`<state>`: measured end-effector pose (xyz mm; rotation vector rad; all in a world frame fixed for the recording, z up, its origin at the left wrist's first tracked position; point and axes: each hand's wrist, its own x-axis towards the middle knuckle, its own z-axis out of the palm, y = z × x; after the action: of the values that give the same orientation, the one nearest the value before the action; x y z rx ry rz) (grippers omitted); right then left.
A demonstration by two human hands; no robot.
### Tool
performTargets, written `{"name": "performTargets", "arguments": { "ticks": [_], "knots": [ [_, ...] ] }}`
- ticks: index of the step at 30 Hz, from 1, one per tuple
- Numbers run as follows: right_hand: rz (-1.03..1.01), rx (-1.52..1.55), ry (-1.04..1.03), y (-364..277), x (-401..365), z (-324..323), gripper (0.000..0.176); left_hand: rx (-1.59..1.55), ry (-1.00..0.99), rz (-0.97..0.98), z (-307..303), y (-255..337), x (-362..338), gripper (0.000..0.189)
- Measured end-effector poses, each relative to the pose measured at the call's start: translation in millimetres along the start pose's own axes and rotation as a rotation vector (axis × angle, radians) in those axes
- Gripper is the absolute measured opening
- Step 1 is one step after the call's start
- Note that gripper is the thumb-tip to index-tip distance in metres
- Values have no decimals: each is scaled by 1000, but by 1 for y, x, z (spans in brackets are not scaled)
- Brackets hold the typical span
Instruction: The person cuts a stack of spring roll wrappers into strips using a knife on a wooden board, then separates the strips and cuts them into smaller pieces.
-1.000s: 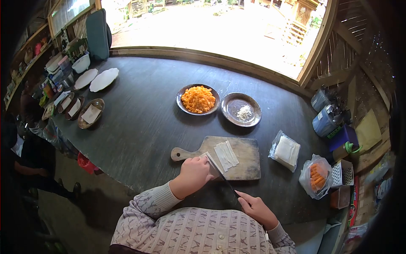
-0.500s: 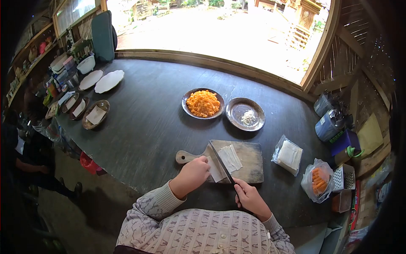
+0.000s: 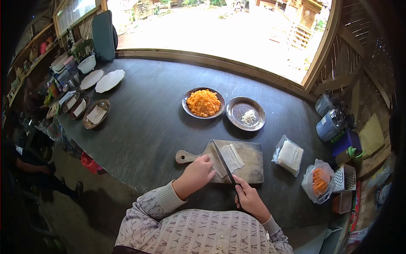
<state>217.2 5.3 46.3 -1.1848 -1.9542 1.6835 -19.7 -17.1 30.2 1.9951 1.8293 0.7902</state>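
A wooden cutting board [image 3: 252,148] with a round-holed handle lies in front of me. My right hand [image 3: 251,200] grips a kitchen knife [image 3: 223,162] by its dark handle. The blade slants across the board, between a pale wrapper sheet [image 3: 217,165] and a group of cut strips [image 3: 232,157]. On the sheet's left side, my left hand [image 3: 193,175] rests with curled fingers pressed together at its edge; the fingertips are partly hidden. Beyond the board are a bowl of diced orange food [image 3: 203,103] and a brown plate with thin pale shreds [image 3: 248,117].
To the right lie a plastic pack of square wrappers [image 3: 289,155] and a bag of orange pieces [image 3: 319,181]. White oval plates [image 3: 110,81] and brown dishes with pale sheets [image 3: 96,115] stand at the left. A person [image 3: 36,167] is at the far left.
My left hand has shifted slightly right and lower, covering more of the sheet's near end. The knife blade has moved slightly right; my right hand keeps its hold.
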Motion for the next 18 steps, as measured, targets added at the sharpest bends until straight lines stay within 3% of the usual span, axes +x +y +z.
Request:
{"name": "performTargets", "arguments": {
  "ticks": [18],
  "knots": [
    [-84,-80,-10,3,1,2,40,55,-2,45,1,4,4,44]
  ]
}}
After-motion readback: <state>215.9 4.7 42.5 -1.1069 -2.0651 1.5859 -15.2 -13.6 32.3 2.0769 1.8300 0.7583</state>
